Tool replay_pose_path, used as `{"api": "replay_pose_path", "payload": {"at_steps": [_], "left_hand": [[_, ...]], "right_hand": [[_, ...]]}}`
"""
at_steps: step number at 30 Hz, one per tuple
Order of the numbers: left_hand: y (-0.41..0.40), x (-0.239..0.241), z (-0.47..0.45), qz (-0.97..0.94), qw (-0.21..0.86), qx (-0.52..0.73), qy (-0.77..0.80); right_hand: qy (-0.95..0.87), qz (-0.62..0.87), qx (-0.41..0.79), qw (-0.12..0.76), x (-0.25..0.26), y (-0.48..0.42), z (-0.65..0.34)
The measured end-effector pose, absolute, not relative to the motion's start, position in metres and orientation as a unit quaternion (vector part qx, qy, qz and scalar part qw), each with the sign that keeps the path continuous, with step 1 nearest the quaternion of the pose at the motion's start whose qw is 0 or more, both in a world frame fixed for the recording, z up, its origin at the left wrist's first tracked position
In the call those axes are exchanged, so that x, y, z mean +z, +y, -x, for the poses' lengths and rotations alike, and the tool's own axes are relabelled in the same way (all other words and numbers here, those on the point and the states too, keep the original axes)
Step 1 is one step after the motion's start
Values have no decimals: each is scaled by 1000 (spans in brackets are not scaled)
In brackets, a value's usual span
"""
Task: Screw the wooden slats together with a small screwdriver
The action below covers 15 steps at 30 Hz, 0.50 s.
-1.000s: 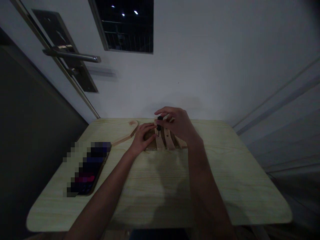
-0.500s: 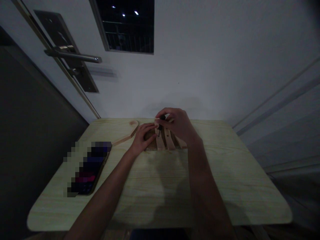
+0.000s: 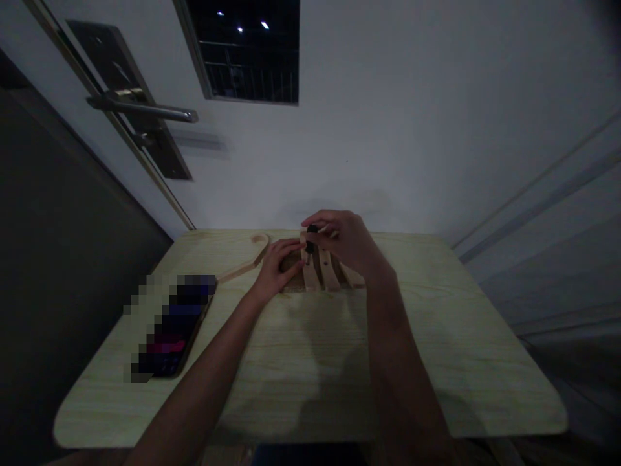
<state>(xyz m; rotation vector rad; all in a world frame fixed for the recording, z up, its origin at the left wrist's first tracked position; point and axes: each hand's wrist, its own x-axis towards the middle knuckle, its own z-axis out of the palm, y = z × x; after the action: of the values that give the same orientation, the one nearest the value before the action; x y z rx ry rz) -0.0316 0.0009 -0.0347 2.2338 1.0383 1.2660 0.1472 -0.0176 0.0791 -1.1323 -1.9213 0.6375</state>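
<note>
In my right hand (image 3: 342, 241) is a screwdriver with a short black handle (image 3: 311, 238); my fingertips grip it near the top. Its thin shaft points down at a pale wooden strip (image 3: 312, 278) with a hole in it. My left hand (image 3: 277, 268) lies at the left of this work, fingers stretched and thumb apart, fingertips touching the strip's left edge. Under the strips is a brown board (image 3: 291, 282). Beside the first strip lies a second wooden strip (image 3: 330, 280) with a dark hole. A third strip (image 3: 354, 278) is partly hidden by my right hand.
A hook-ended wooden piece (image 3: 247, 266) lies left of my left hand. Further left is a phone (image 3: 187, 330), partly blurred out. The pale table (image 3: 310, 401) stands against a white door (image 3: 388, 129) with a metal handle (image 3: 160, 113).
The screwdriver handle has turned more upright and shifted slightly left in my right hand, whose fingers have moved a little. My left hand stays in place.
</note>
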Motion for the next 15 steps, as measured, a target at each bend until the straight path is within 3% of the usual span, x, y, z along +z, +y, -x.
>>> {"api": "replay_pose_path", "payload": {"at_steps": [8,15], "left_hand": [[2,-35,32,-794,181,450,366],[1,-35,31,-793,185,451,367]], "right_hand": [[-775,441,200,407,74,-14,-144],[-757,438,244,419,77,-18,-142]]}}
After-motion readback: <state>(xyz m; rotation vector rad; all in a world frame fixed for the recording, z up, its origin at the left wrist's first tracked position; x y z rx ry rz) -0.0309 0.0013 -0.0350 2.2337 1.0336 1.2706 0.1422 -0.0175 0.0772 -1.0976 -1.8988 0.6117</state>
